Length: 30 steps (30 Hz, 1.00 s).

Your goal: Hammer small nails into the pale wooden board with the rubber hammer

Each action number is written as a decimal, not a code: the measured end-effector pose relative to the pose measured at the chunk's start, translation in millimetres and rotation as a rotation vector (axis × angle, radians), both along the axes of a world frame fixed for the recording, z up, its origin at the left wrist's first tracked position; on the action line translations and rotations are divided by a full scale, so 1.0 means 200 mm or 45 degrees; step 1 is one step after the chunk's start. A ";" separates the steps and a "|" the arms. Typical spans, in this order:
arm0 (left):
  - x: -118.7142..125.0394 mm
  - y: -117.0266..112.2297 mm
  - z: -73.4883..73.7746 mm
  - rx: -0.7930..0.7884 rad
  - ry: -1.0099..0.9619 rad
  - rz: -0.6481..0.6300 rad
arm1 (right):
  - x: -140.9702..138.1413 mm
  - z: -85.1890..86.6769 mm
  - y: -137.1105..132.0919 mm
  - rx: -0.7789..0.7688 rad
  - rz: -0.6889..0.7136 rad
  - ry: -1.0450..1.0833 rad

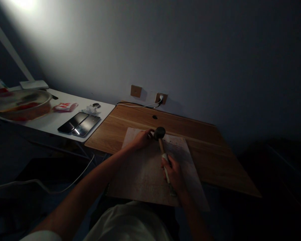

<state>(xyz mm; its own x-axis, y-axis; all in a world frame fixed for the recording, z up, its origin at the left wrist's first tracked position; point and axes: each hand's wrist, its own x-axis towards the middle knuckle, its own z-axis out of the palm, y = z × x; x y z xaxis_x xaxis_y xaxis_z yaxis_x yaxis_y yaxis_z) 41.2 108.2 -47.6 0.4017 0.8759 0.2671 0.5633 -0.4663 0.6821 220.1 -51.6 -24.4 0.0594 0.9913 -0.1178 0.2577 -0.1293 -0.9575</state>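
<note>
A mallet [160,133] with a dark round head and a wooden handle, pale around the grip, is held in my right hand [173,171], fingers wrapped round the handle. Its head is over the far part of a flat wooden board [140,177]. Just left of the head, my left hand [142,139] rests at the board with thumb and fingers curled together. What they pinch, if anything, is too dark and small to see. A few small spots or bits lie on the board right of the mallet head.
The board lies on a wooden table [203,134] and overhangs its front edge. At left, a white table [105,108] bears two phones [86,125], crumpled tissue [89,109], a red-and-white packet [66,106], a large bowl [22,103] and a lamp [33,83]. Cables [140,106] run to a wall socket [161,98].
</note>
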 end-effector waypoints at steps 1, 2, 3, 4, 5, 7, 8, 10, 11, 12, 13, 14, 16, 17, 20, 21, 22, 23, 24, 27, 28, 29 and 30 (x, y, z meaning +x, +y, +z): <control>0.00 0.00 0.00 -0.004 0.000 0.010 | 0.00 0.00 0.00 0.007 0.015 -0.014; 0.00 0.00 -0.01 -0.009 -0.001 0.015 | 0.00 0.01 0.00 0.013 0.026 -0.031; 0.01 0.00 -0.01 -0.015 -0.003 0.016 | 0.00 0.01 0.00 0.018 0.033 -0.046; 0.01 0.01 -0.01 -0.021 -0.007 0.014 | 0.00 0.02 0.01 0.021 0.036 -0.056; 0.01 0.01 -0.01 -0.025 -0.010 0.011 | 0.00 0.03 0.01 0.022 0.037 -0.063; 0.01 0.01 -0.02 -0.022 -0.008 0.007 | 0.00 0.04 0.01 0.010 0.046 -0.063; 0.01 0.01 -0.02 -0.009 0.000 0.012 | 0.01 0.05 0.01 -0.003 0.052 -0.059; 0.00 0.01 -0.01 0.060 0.019 0.051 | 0.02 0.06 0.00 -0.014 0.048 -0.052; 0.00 0.00 -0.01 0.116 0.028 0.074 | 0.03 0.07 0.00 -0.009 0.034 -0.047; -0.01 -0.01 0.00 0.185 0.043 0.086 | 0.05 0.08 -0.01 0.003 0.013 -0.044; -0.01 -0.03 0.01 0.264 0.072 0.065 | 0.06 0.09 -0.02 0.015 -0.012 -0.046; 0.00 -0.06 0.03 0.350 0.120 -0.003 | 0.08 0.10 -0.03 0.023 -0.040 -0.050; 0.04 -0.11 0.07 0.536 0.275 -0.257 | 0.12 0.12 -0.04 0.024 -0.095 -0.049; 0.07 -0.14 0.08 0.633 0.371 -0.407 | 0.14 0.13 -0.05 0.023 -0.117 -0.042; 0.18 -0.21 0.13 0.880 0.607 -0.633 | 0.19 0.13 -0.06 0.020 -0.172 -0.013; 0.22 -0.23 0.13 0.940 0.665 -0.660 | 0.20 0.13 -0.06 0.018 -0.185 -0.010; 0.26 -0.25 0.14 0.984 0.714 -0.679 | 0.21 0.12 -0.07 0.018 -0.196 -0.009; 0.29 -0.26 0.14 1.010 0.754 -0.697 | 0.22 0.12 -0.07 0.019 -0.204 -0.009; 0.31 -0.27 0.14 1.021 0.781 -0.713 | 0.23 0.12 -0.08 0.020 -0.208 -0.008; 0.32 -0.28 0.15 0.992 0.769 -0.756 | 0.24 0.12 -0.09 0.025 -0.204 -0.003; 0.31 -0.27 0.15 0.963 0.728 -0.763 | 0.24 0.12 -0.09 0.024 -0.202 -0.002; 0.29 -0.25 0.16 0.918 0.674 -0.753 | 0.23 0.12 -0.10 0.022 -0.201 -0.001; 0.25 -0.23 0.16 0.850 0.614 -0.718 | 0.23 0.12 -0.10 0.016 -0.200 0.001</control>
